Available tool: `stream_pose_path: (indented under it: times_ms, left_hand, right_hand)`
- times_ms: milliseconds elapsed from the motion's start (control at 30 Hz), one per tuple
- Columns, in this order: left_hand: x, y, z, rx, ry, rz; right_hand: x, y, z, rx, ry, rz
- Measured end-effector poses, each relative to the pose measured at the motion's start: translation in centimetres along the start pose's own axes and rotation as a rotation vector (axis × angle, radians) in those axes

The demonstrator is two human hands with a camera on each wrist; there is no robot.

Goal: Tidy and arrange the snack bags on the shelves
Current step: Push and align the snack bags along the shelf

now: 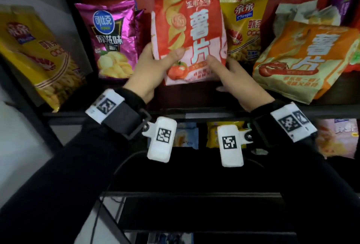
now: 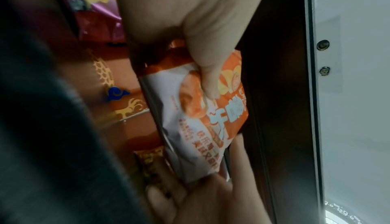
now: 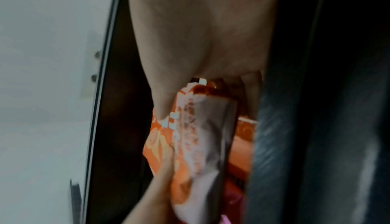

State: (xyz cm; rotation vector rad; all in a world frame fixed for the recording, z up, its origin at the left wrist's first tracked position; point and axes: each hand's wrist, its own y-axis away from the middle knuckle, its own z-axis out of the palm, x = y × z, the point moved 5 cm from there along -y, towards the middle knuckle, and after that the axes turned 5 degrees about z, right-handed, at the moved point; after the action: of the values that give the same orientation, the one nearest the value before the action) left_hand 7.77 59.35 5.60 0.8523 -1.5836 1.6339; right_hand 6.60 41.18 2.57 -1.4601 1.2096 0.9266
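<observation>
We hold the red chip bag (image 1: 191, 37) upright at the centre of the shelf (image 1: 194, 97), between our two hands. Our left hand (image 1: 150, 70) grips its lower corner at 7 o'clock, thumb curled across the front by the printed tomato and fingers hidden behind. Our right hand (image 1: 236, 86) grips the corner at 5 o'clock, thumb on the front and fingers wrapped round the back edge. In the left wrist view the thumb presses the front of the red chip bag (image 2: 196, 119); in the right wrist view the same bag (image 3: 196, 144) is seen edge-on, with both thumbs on it.

At 9 o'clock of the held bag a purple chip bag (image 1: 113, 39) stands upright, and further out at 9 o'clock a yellow shrimp-stick bag (image 1: 37, 54) leans outside the frame. At 3 o'clock, just beside the held bag, stands another yellow snack bag (image 1: 245, 29). Toward 4 o'clock an orange chip bag (image 1: 303, 60) lies tilted. Small packets (image 1: 216, 134) show on the shelf below.
</observation>
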Motion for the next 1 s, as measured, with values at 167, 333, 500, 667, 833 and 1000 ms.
stream_pose_path:
  times_ms: [167, 333, 500, 667, 833, 1000]
  left_hand:
    - [-1.8, 1.8, -0.2, 0.035, 0.086, -0.068]
    - [-2.9, 1.4, -0.1, -0.017, 0.069, -0.164]
    - [-3.0, 1.8, -0.4, -0.014, 0.019, -0.076]
    - [-2.7, 2.1, -0.3, -0.052, 0.068, -0.040]
    - [-2.6, 2.3, -0.6, -0.031, 0.104, -0.064]
    - [-2.3, 2.8, -0.5, -0.053, 0.116, -0.017]
  right_hand:
    - [-0.4, -0.3, 2.1, -0.056, -0.076, -0.010]
    - [-0.4, 0.1, 2.3, -0.093, -0.162, -0.100]
    - [-0.5, 0.1, 1.9, -0.125, -0.298, -0.088]
    - [-0.6, 0.5, 1.3, -0.066, -0.352, -0.170]
    - [-0.6, 0.4, 1.5, -0.092, -0.318, -0.174]
    - [-0.9, 0.6, 1.5, -0.092, -0.320, -0.181]
